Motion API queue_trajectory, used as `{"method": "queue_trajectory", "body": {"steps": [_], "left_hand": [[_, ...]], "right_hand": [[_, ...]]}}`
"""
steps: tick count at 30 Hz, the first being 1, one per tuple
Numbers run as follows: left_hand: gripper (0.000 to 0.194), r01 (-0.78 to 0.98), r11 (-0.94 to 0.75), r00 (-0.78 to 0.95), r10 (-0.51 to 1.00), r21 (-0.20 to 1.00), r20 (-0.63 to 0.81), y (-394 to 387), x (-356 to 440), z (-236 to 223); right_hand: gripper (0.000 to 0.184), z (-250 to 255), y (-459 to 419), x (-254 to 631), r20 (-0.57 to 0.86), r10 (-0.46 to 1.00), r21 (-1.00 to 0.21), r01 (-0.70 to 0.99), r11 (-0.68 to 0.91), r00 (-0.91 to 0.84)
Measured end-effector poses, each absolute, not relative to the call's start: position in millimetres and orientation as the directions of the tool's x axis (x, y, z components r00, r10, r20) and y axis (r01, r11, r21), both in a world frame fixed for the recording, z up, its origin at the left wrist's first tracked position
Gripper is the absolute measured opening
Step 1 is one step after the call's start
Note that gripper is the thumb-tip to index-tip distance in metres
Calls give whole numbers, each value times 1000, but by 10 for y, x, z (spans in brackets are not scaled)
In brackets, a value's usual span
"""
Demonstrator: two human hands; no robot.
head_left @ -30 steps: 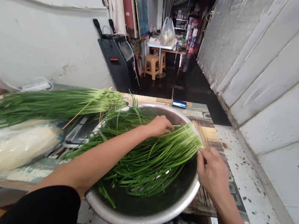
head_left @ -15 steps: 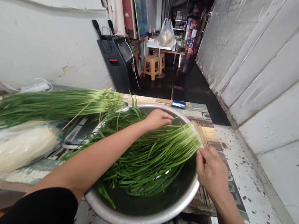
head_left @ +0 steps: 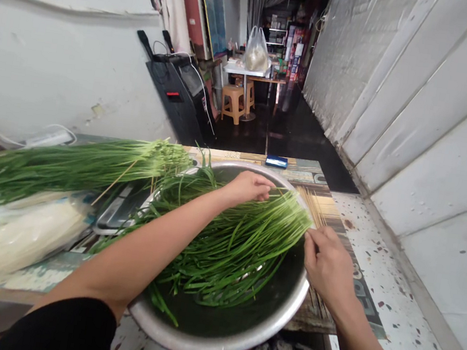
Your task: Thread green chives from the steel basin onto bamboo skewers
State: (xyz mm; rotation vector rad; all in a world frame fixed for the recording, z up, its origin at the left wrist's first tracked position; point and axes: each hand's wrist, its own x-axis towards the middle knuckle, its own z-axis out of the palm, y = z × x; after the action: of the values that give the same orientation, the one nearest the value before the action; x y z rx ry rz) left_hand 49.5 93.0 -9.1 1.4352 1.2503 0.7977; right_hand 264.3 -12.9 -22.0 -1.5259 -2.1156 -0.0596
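Note:
A loose heap of long garlic chives point(head_left: 227, 249) lies in a wide metal basin point(head_left: 230, 348), pale stem ends gathered toward the right rim. My left hand point(head_left: 249, 189) reaches over the heap, its fingers closed in a pinch on a chive stalk near the far rim. At the right rim my right hand point(head_left: 327, 263) is closed, thumb against forefinger, right beside the pale stem ends. What its fingers grip is hidden. Thin bamboo skewers point(head_left: 315, 210) lie on the table just beyond and under that hand.
More chives with skewers through their stems, a chive pile point(head_left: 78, 167), lie at left over a metal tray point(head_left: 115, 210). A plastic bag of pale food point(head_left: 29, 233) sits before them. A small blue box point(head_left: 276, 162) rests at the table's point(head_left: 303, 173) far edge.
The view has shifted slightly. My left hand has moved a little along the stem ends, with its fingers pinching a stalk. My right hand stays almost in place at the rim.

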Motion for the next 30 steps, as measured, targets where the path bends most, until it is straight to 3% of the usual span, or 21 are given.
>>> {"method": "queue_trajectory", "body": {"steps": [9,25,30], "left_hand": [[23,217,61,226,968,974,-110,884,522,-43],[23,209,168,301,926,963,-227,869,546,-61],[13,139,129,223,962,982,-158,873,554,-50]], "right_hand": [[32,-216,-126,2638,454,862,-265,891,370,-223],[31,-222,-128,2638,449,867,-269,892,363,-217],[31,-221,-132,2637,458,862,-275,887,371,-218]]}}
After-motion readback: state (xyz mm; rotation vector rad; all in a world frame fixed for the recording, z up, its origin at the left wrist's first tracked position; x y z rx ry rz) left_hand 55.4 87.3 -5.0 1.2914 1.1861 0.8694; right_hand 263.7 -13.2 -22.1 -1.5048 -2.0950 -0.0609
